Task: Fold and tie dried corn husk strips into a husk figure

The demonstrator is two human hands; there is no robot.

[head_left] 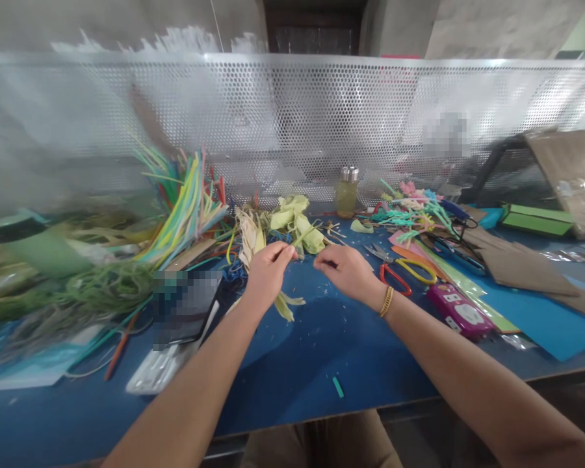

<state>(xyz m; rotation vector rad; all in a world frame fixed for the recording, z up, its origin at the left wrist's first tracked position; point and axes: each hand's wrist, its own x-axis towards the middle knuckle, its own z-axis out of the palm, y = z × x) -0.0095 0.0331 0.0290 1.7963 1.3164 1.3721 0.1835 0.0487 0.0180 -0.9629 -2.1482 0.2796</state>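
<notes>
My left hand (269, 270) is closed in a pinch on a pale green corn husk. A loose end of the husk (287, 307) hangs below my fingers, and a thin green strip sticks out above the thumb. My right hand (346, 268) is a short way to the right, its fingers curled together; whatever they may hold is too small to make out. Just beyond both hands lies a heap of green husks (292, 213). Drier, paler husks (247, 237) lie behind my left hand. To the right of my right hand rest scissors (409, 268) with red and yellow handles.
Coloured pipe cleaners (185, 201), green cord (117, 286) and a dark phone-like slab (195, 309) crowd the left. On the right are a purple case (458, 311), blue sheets (556, 325) and cardboard (517, 260). A jar (347, 195) stands before the perforated metal panel (312, 117).
</notes>
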